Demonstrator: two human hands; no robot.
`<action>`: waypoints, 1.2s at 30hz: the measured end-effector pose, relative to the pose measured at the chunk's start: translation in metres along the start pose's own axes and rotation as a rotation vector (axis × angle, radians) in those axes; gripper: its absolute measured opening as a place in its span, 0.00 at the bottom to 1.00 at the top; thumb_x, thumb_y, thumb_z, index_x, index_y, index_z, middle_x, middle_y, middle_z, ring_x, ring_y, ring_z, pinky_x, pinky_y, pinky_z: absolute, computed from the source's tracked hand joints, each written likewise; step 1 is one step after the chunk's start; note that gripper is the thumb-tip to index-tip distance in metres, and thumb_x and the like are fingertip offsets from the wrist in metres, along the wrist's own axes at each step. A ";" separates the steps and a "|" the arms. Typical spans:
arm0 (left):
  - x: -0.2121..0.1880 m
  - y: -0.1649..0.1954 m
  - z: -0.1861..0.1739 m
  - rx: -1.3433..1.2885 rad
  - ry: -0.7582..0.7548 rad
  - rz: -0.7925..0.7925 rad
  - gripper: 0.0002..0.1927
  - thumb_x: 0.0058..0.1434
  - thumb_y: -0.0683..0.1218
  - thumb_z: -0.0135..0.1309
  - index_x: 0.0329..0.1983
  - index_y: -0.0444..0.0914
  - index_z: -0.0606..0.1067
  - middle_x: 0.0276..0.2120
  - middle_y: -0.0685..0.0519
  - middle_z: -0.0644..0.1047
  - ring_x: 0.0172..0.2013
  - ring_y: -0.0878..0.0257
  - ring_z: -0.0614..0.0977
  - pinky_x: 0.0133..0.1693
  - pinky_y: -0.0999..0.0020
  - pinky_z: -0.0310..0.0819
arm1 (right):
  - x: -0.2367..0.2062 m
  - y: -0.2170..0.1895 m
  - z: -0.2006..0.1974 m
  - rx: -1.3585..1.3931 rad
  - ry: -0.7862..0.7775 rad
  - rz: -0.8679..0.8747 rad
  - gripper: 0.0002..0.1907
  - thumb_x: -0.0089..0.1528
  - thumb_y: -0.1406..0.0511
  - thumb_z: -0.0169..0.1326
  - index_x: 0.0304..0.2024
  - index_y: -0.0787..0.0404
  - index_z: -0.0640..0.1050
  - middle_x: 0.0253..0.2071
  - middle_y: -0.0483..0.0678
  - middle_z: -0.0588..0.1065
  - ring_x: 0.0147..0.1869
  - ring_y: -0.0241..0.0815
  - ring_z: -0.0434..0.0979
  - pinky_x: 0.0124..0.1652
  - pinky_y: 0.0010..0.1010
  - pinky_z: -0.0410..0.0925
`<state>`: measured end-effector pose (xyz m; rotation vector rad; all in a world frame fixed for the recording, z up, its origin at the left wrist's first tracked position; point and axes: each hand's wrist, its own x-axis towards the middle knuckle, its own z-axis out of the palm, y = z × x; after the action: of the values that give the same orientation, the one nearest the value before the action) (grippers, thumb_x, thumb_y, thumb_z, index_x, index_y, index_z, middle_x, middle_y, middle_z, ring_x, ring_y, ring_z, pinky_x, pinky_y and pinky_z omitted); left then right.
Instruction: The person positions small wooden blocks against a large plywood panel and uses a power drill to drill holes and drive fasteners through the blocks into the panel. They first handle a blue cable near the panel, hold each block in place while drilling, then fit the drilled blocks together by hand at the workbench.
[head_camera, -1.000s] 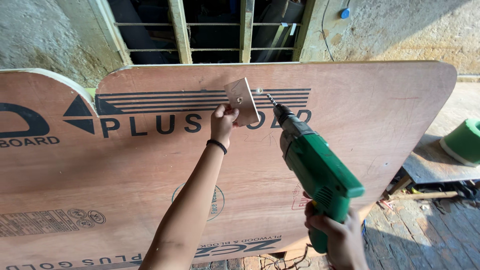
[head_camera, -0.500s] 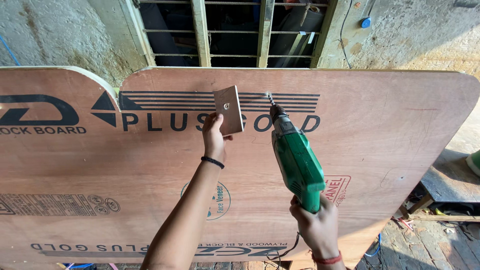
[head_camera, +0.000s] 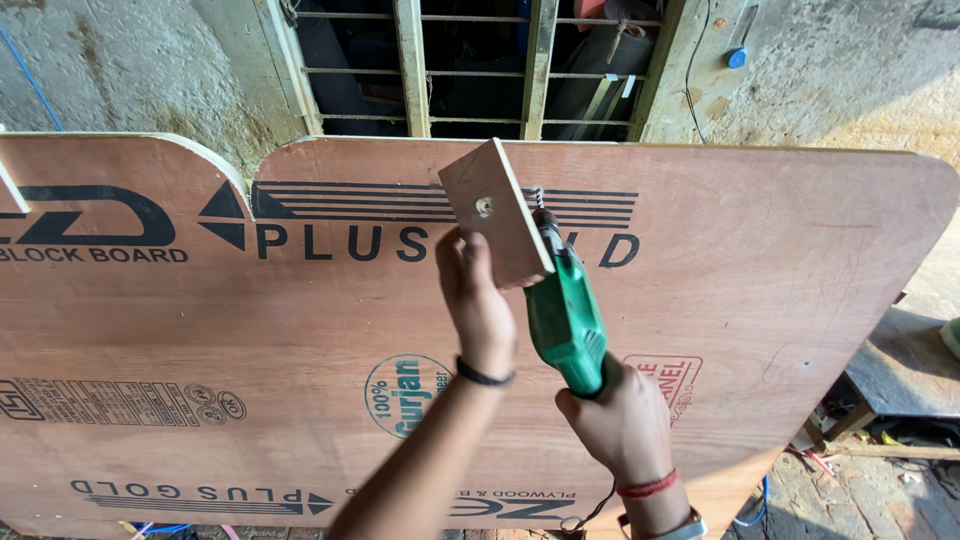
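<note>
Left hand (head_camera: 478, 300) raised, gripping wooden block (head_camera: 496, 212)

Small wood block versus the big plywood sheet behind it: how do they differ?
The small wood block is pale, unprinted and held tilted in the left hand; the plywood sheet is reddish-brown, printed and stands on edge. The block has one hole in its face; the sheet shows none. Both are flat boards.

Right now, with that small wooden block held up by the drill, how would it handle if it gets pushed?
The wooden block looks stiff and light: the left hand holds it by its lower edge alone. Being flat and square-cornered, it probably won't roll. A push from the green drill in the right hand could twist it in that narrow grip.
</note>
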<state>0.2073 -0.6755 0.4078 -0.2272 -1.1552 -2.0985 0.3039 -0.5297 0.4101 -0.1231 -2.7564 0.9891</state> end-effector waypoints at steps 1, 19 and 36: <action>-0.022 0.005 0.013 0.055 0.013 0.126 0.19 0.76 0.53 0.44 0.59 0.34 0.66 0.46 0.48 0.75 0.42 0.63 0.77 0.44 0.71 0.72 | -0.001 -0.005 -0.003 -0.045 0.007 -0.019 0.15 0.44 0.60 0.61 0.31 0.60 0.81 0.27 0.59 0.80 0.35 0.61 0.81 0.37 0.48 0.73; -0.048 0.028 0.052 0.573 0.152 0.324 0.11 0.75 0.46 0.43 0.54 0.35 0.65 0.40 0.45 0.81 0.39 0.55 0.84 0.41 0.61 0.77 | 0.003 -0.009 -0.041 -0.128 -0.070 -0.168 0.21 0.50 0.50 0.60 0.36 0.57 0.83 0.37 0.59 0.81 0.44 0.60 0.82 0.45 0.49 0.74; -0.045 0.028 0.055 0.668 0.211 0.345 0.10 0.74 0.47 0.44 0.52 0.36 0.65 0.36 0.45 0.81 0.37 0.54 0.86 0.38 0.60 0.79 | 0.014 -0.005 -0.042 -0.184 -0.103 -0.199 0.18 0.51 0.54 0.58 0.35 0.59 0.83 0.36 0.59 0.82 0.42 0.59 0.83 0.44 0.47 0.75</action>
<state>0.2487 -0.6182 0.4372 0.1043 -1.4886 -1.3176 0.3000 -0.5055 0.4471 0.1759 -2.8795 0.7093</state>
